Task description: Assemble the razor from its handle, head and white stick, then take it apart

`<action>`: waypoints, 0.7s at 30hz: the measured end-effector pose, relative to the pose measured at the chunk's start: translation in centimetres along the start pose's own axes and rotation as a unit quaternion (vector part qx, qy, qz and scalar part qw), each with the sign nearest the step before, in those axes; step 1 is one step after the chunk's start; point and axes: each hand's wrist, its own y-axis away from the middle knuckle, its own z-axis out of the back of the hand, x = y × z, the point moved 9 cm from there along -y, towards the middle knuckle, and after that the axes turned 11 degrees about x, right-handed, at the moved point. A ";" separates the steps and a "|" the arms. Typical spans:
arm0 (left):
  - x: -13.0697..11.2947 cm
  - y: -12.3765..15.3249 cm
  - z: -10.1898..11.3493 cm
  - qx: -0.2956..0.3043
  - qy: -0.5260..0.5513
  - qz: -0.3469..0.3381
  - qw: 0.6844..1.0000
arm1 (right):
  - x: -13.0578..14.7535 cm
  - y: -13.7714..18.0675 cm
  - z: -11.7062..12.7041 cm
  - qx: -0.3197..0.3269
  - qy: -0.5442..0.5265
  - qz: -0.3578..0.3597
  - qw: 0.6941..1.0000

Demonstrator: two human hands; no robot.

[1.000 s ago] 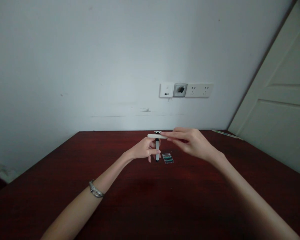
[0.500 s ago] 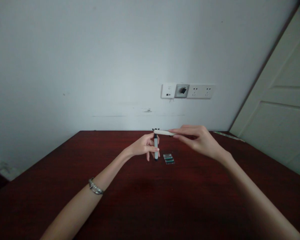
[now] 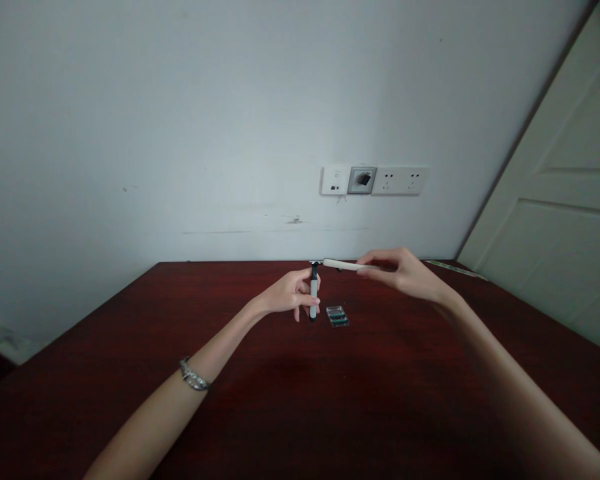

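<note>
In the head view my left hand (image 3: 293, 293) is closed around a razor (image 3: 313, 297). The razor stands upright, with a grey handle, a black neck and its head at the top. My right hand (image 3: 397, 270) pinches a slim white stick-like object (image 3: 341, 265), whose exact kind I cannot make out. That object lies nearly level, its left tip close beside the razor head. Below and right of the razor, a small clear pack of razor cartridges (image 3: 337, 316) with dark and green strips rests on the table.
The dark red wooden table (image 3: 280, 400) reaches back to a pale wall with a row of sockets (image 3: 397, 181). A thin pale strip (image 3: 455, 269) lies along the table's far right edge by a white door (image 3: 570, 200). A bracelet (image 3: 194, 375) circles my left forearm.
My right hand has drawn the white object to the right, off the razor's top. The razor head shows more now. My left hand has barely moved.
</note>
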 end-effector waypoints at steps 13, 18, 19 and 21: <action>0.1 -0.1 -0.2 0.005 -0.047 0.005 0.999 | -0.5 -0.4 -1.6 0.101 -0.047 -0.017 0.994; 0.5 0.2 1.0 -0.027 -0.074 0.013 0.997 | -0.8 -0.1 -0.8 0.082 -0.042 -0.023 0.995; 0.6 0.3 1.2 -0.033 -0.081 0.015 0.996 | -0.5 -0.1 -1.0 0.083 -0.046 -0.024 0.995; 0.7 0.3 1.4 -0.043 -0.098 0.020 0.994 | 0.4 -0.2 -1.5 0.087 -0.052 -0.016 0.995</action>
